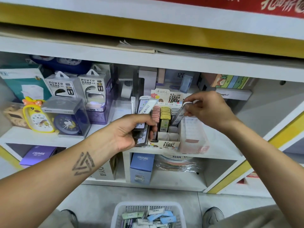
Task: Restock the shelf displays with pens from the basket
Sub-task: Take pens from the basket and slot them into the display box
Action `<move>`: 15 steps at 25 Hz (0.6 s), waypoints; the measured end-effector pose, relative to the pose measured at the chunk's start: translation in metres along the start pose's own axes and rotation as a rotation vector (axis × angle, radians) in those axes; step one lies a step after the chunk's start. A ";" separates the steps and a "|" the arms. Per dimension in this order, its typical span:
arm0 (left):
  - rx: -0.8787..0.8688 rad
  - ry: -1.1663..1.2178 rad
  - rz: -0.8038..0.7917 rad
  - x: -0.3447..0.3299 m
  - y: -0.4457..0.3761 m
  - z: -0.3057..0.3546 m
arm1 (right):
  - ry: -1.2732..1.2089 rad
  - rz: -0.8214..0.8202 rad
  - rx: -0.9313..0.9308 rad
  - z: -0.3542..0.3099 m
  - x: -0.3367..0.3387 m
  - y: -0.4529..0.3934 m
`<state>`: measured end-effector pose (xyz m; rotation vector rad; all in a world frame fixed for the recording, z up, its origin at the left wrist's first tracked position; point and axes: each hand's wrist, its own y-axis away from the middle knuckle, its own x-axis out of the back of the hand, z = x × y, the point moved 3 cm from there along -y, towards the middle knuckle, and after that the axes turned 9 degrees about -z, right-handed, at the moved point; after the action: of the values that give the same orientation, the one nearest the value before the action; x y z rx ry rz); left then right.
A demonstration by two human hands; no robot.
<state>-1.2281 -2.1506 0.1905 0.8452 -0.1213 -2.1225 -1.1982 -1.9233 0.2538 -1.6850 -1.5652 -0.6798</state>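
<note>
Packs in left hand: My left hand grips a bunch of packs. The fingers curl round them. The packs stand upright, and their tops stick up above the hand. One top has a white label with a bar code.
Pack in right hand: My right hand pinches one clear pack near its top, with thumb and fingertips. The pack tilts a little. Its low end is down in the right part of the display box.
Display box: The display box sits on the middle shelf, between my two hands. It holds rows of small cases: pink, yellow and grey. The front slots look bare. The card at the back says 0.7 HB and 100.
Basket: The white basket is on the floor below, between my two shoes. It holds more packs, blue, green and white, lying in a heap.
Shelf: The shelf is white.
Left of the box: I see two power bank boxes, a yellow duck clock and a blue clock in a clear case.
Right of the box: A clear box with a pink bottom stands just beside it.
Lower shelf: A blue box and a wrapped roll sit under the display box.
</note>
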 end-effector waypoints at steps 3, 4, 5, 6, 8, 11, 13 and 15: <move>0.013 0.022 -0.014 -0.002 0.000 -0.002 | 0.357 0.102 0.187 -0.005 -0.007 -0.002; 0.018 0.027 -0.015 -0.002 0.000 -0.003 | 0.401 0.106 0.219 -0.005 -0.010 -0.003; 0.024 0.025 -0.017 -0.001 0.000 -0.003 | 0.422 0.105 0.240 -0.004 -0.013 -0.004; 0.028 0.021 -0.021 -0.001 0.000 -0.003 | 0.434 0.106 0.255 -0.003 -0.016 -0.006; 0.038 0.014 -0.037 -0.001 -0.001 -0.003 | 0.444 0.105 0.275 -0.002 -0.019 -0.009; 0.046 0.019 -0.061 -0.001 -0.001 -0.004 | 0.393 0.100 0.267 -0.001 -0.018 -0.011; 0.049 0.015 -0.069 0.000 -0.002 -0.004 | 0.344 0.101 0.224 0.002 -0.013 -0.012; 0.051 0.011 -0.074 0.000 -0.002 -0.005 | 0.321 0.085 0.205 0.004 -0.014 -0.014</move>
<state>-1.2263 -2.1487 0.1865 0.9036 -0.1404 -2.1918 -1.2137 -1.9285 0.2428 -1.4051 -1.2840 -0.6834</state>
